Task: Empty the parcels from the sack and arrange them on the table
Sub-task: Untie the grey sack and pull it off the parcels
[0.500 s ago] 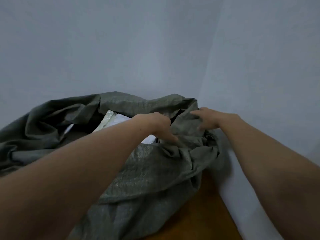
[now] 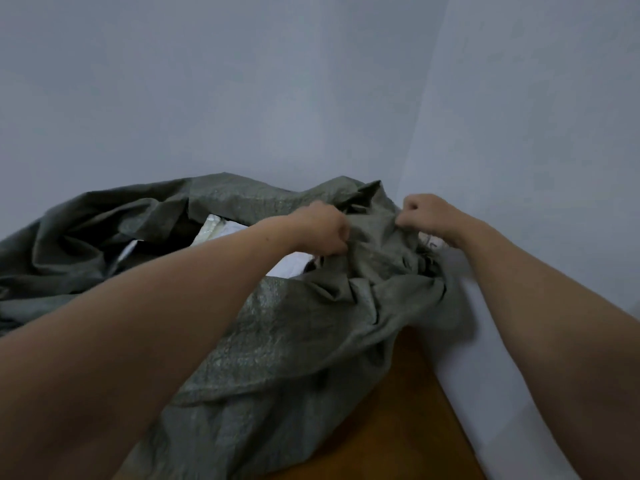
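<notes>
atop sack [image 2: 311, 341], left hand [image 2: 320, 232], right hand [image 2: 424, 214] gripping (previously resting)

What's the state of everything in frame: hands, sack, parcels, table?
left hand: fingers curled, gripping the sack fabric at its mouth.
right hand: fingers curled, gripping the same fold from the other side.
sack: grey, crumpled, lying on the table, mouth open.
parcels: white, inside the sack, partly hidden; count unclear.
table: brown wood, partly covered by the sack.
</notes>
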